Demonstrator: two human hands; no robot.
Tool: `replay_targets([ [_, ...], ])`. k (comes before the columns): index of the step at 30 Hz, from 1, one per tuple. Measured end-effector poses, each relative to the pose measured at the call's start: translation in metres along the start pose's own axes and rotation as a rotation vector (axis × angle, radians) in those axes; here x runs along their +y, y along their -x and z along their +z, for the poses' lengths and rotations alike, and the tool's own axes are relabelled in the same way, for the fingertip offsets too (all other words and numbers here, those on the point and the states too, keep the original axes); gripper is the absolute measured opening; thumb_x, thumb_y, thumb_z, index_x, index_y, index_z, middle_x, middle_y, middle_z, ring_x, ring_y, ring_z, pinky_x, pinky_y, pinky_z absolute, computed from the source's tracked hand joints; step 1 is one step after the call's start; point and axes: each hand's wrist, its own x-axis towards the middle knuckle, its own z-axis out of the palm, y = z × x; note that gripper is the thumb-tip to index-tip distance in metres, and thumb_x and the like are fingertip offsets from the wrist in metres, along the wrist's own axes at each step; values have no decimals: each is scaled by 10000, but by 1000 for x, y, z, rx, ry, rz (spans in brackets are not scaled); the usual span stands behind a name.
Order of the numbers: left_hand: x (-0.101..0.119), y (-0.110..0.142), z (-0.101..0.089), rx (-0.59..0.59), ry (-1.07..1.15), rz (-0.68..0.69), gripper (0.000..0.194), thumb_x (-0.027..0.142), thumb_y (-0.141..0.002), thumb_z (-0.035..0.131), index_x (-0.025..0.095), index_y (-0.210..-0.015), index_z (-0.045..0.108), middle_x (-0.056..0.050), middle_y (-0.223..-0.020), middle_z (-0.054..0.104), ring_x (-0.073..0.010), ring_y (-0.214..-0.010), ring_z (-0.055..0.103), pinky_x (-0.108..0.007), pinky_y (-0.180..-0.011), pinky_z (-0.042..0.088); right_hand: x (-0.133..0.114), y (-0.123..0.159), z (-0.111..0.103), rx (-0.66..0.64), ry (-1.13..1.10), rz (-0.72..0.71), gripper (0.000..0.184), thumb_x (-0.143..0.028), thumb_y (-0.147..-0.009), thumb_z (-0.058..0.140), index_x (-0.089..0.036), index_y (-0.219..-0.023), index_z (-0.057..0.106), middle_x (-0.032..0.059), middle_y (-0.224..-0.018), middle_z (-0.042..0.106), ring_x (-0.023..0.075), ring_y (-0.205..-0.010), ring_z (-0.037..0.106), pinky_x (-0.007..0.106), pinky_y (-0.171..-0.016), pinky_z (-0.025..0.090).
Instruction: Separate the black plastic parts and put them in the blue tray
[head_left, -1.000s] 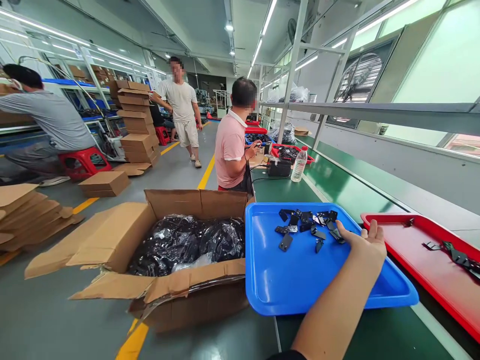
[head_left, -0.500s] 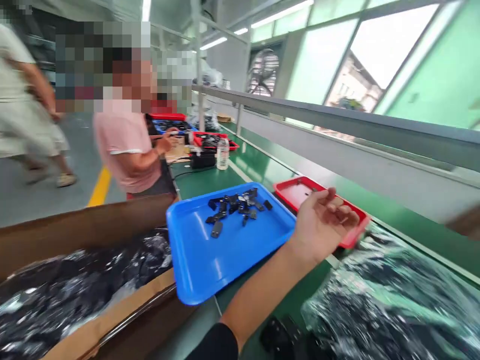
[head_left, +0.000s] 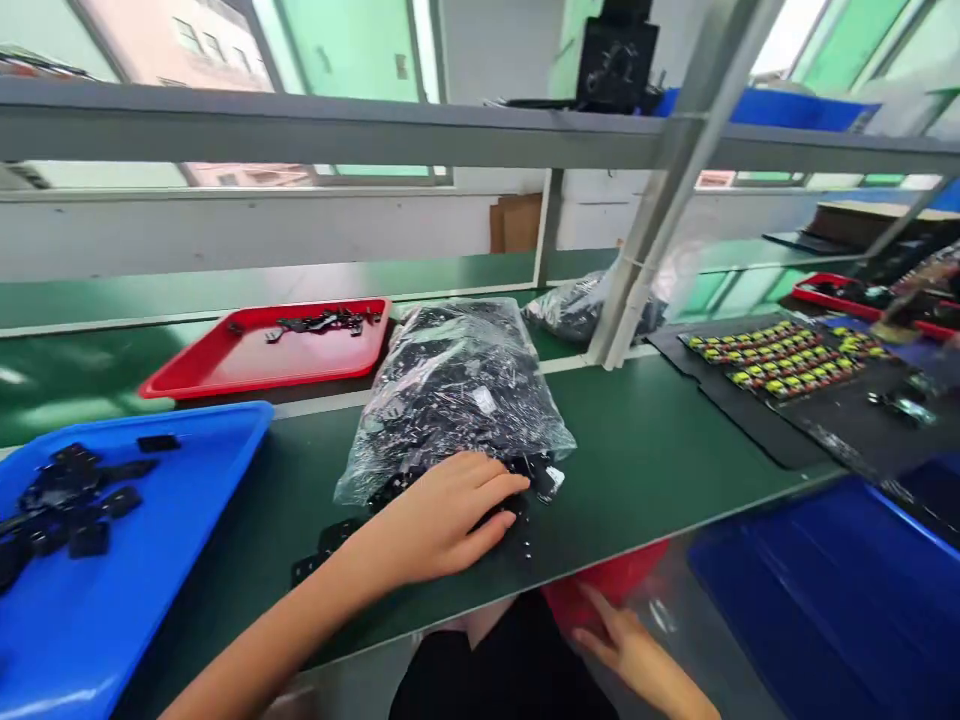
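Note:
My left hand point(head_left: 457, 510) lies palm down over small black plastic parts point(head_left: 525, 540) at the mouth of a clear plastic bag point(head_left: 472, 390). Its index finger and thumb are stretched out and apart; the palm and what lies beneath it are hidden. The bag is full of similar black parts, some spilled onto the green table point(head_left: 622, 440). Below the table's front edge, beside my lap, my right hand point(head_left: 630, 645) hangs with fingers apart and nothing visible in it. It is close to a red object point(head_left: 607, 585), whose kind is partly hidden.
At the left, a blue tray point(head_left: 202, 480) bears black pieces; behind it a red tray point(head_left: 300, 370) holds more. A metal post point(head_left: 652, 220) rises from the table. Rows of yellow-and-red pieces point(head_left: 787, 360) lie on a dark mat at the right. A blue container point(head_left: 817, 590) sits lower down.
The view has swung right, from the co-worker and blue tray to the bag. My left hand has gone from above the red tray to the black parts. My right hand has come into view.

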Motion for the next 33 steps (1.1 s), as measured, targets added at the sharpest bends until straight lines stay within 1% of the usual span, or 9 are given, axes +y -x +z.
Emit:
replay_targets([
  [3,25,4,42,-296,121,30,372,263,-897,415,271,-1218,602,-64,-1066,661,-231,-992,589,-376,-920,448,-17,4,39,-74,-137,-113,863,-502,-814,607,-201,-1506,189,109,-1536,259,280,-1410,256,445,-1151,253],
  [7,28,47,128,-500,365,-74,433,269,-911,406,379,-1316,511,30,-1408,482,-172,-1313,422,-344,-1118,309,-39,-17,83,-44,-95,-235,803,-516,-830,562,-183,-1492,253,136,-1558,171,346,-1434,126,555,-1138,185],
  [12,-22,115,257,-300,115,-478,471,291,-915,346,250,-1362,491,-31,-1487,362,-229,-1413,236,-479,-1169,141,-41,-29,96,45,-100,-222,741,-478,-802,610,-251,-1454,342,114,-1547,228,361,-1418,170,584,-1095,253],
  [15,-38,133,295,-75,88,-611,527,369,-928,347,199,-1425,394,-57,-1521,298,-215,-1431,172,-443,-1174,156,-34,-29,90,48,-147,-224,732,-486,-803,619,-269,-1448,351,90,-1551,226,342,-1422,171,561,-1114,235],
  [18,-39,134,302,36,180,-697,528,382,-953,285,177,-1432,372,-64,-1509,332,-184,-1427,199,-398,-1173,186,-30,-27,87,52,-173,-223,729,-478,-811,619,-272,-1453,340,79,-1551,227,327,-1427,162,543,-1129,218],
  [25,-48,126,298,65,270,-703,526,396,-936,309,155,-1386,435,-78,-1476,389,-188,-1409,259,-391,-1173,199,-28,-32,85,87,-250,-245,663,-425,-817,643,-247,-1414,414,69,-1527,291,292,-1413,210,457,-1148,237],
  [29,-43,126,279,84,458,-804,540,459,-851,420,203,-1316,517,-53,-1420,471,-231,-1387,308,-415,-1167,224,-14,-36,81,124,-324,-173,488,-374,-878,603,-269,-1341,490,51,-1421,450,227,-1311,395,417,-1107,325],
  [31,-38,141,257,216,681,-977,580,518,-830,416,253,-1342,484,-42,-1373,524,-259,-1313,427,-446,-1125,320,1,-28,79,161,-350,-40,385,-355,-922,549,-221,-1282,526,78,-1335,513,229,-1198,503,449,-1025,414],
  [33,-32,165,229,538,805,-1127,642,593,-858,226,362,-1455,260,5,-1459,420,-270,-1273,472,-506,-999,462,20,-14,76,200,-359,110,340,-367,-934,529,-179,-1216,558,88,-1264,541,242,-1104,555,454,-943,474],
])
